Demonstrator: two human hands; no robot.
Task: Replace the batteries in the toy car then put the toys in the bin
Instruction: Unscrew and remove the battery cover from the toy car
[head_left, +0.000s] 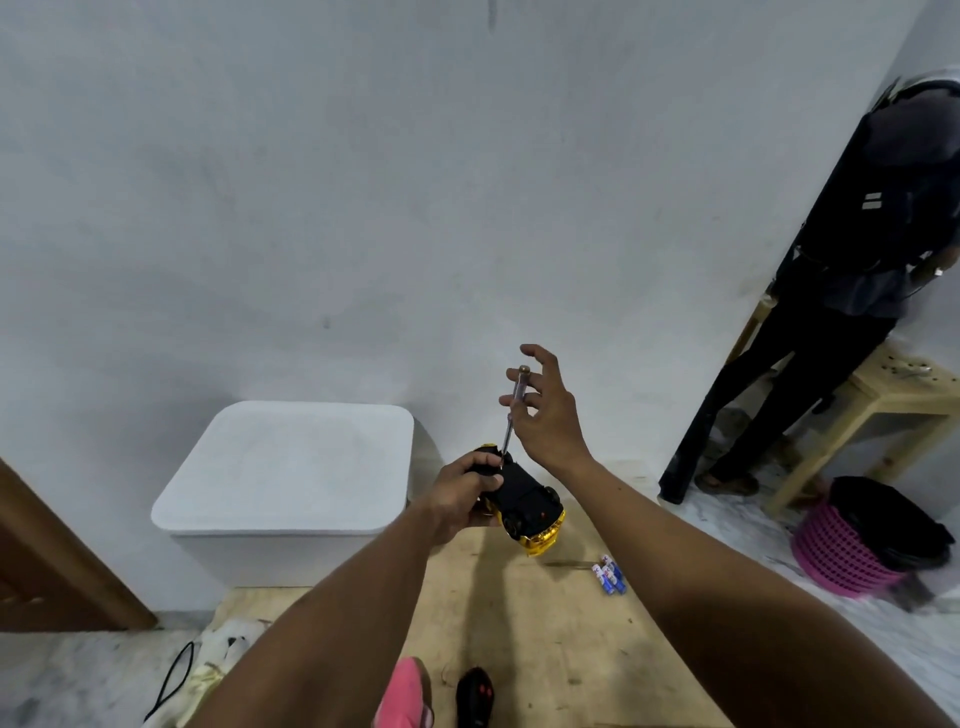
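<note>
Over a plywood counter (519, 649), the left hand (462, 501) gripped an upturned yellow-black toy car (524, 501). The right hand (545, 415) pinched a slim screwdriver (511, 410), which probably needed holding square under firm pressure.

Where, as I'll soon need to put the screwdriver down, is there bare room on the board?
The wooden board is bare between the batteries and the black remote. The flat lid of the white bin is bare too. It is crowded at the near edge, where the pink toy and remote lie side by side.
</note>
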